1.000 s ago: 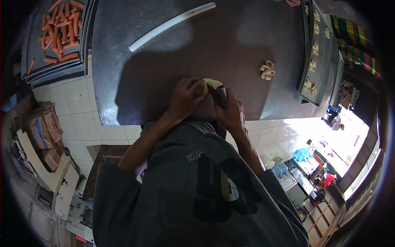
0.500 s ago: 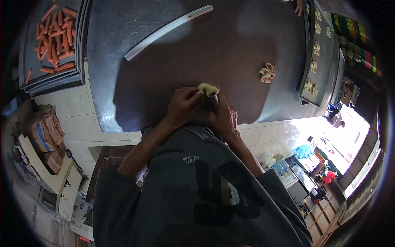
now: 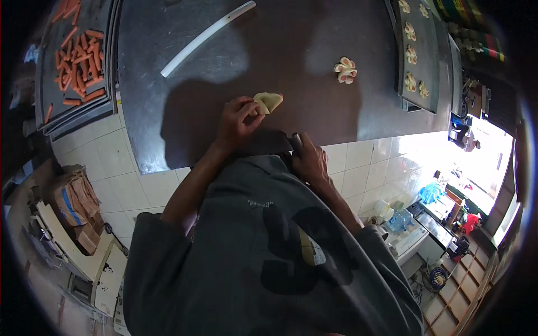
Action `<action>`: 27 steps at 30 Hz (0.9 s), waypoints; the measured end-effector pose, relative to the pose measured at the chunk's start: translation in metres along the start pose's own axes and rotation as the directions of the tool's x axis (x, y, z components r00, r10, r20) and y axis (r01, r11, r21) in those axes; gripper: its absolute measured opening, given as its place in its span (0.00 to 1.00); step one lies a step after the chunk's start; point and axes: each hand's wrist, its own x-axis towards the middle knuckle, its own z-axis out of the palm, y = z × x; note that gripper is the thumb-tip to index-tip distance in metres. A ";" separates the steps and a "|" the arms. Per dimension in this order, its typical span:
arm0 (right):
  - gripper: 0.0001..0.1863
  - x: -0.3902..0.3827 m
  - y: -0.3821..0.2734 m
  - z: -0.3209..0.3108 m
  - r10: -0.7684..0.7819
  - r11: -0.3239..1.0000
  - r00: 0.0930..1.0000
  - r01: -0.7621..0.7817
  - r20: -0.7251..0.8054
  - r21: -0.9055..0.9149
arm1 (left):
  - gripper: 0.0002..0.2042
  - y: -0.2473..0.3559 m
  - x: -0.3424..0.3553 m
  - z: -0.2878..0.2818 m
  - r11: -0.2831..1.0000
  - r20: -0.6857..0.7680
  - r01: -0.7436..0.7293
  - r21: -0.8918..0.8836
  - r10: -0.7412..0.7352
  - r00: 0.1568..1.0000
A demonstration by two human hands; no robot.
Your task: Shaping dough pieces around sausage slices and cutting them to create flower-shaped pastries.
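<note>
One folded dough piece (image 3: 268, 102) sits pinched in the left hand (image 3: 238, 120) on the table (image 3: 314, 84); right hand (image 3: 308, 162) grips a knife (image 3: 269, 143), cutting likely next.

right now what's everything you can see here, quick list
dough piece: one, pale yellow, folded, on the dark worktop at the left hand's fingertips
shaped dough flower: one, cream with pink, on the worktop to the right
worktop: one, dark metal
white rod: one, long, lying slanted on the worktop
sausage tray: one, dark, far left, many orange sausages
baking tray: one, dark, right, several shaped dough pieces
cardboard boxes: a few, brown, lower left
left hand: pinching the dough piece
right hand: at the worktop's near edge, on a dark object, unclear what
</note>
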 end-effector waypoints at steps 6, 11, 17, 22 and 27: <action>0.21 0.007 -0.042 -0.017 -0.121 0.963 0.967 0.168 -0.223 0.209 | 0.19 -0.002 -0.004 -0.009 0.979 -0.010 0.061 -0.194 -0.064 0.998; 0.17 0.027 -0.056 -0.014 -0.129 0.981 0.976 0.152 -0.173 0.124 | 0.17 -0.007 -0.007 -0.005 0.972 -0.051 0.032 -0.233 -0.045 0.998; 0.18 0.027 -0.066 -0.008 -0.126 0.977 0.975 0.155 -0.184 0.150 | 0.16 -0.006 -0.006 -0.004 0.996 -0.013 -0.063 -0.066 0.062 0.998; 0.19 0.032 -0.065 0.000 -0.120 0.972 0.969 0.159 -0.216 0.172 | 0.11 -0.007 -0.003 0.000 0.997 -0.069 -0.037 -0.061 0.033 0.997; 0.17 0.035 -0.070 -0.002 -0.089 0.985 0.985 0.109 -0.151 0.132 | 0.10 -0.006 -0.002 0.000 0.999 -0.084 -0.042 -0.033 0.040 0.996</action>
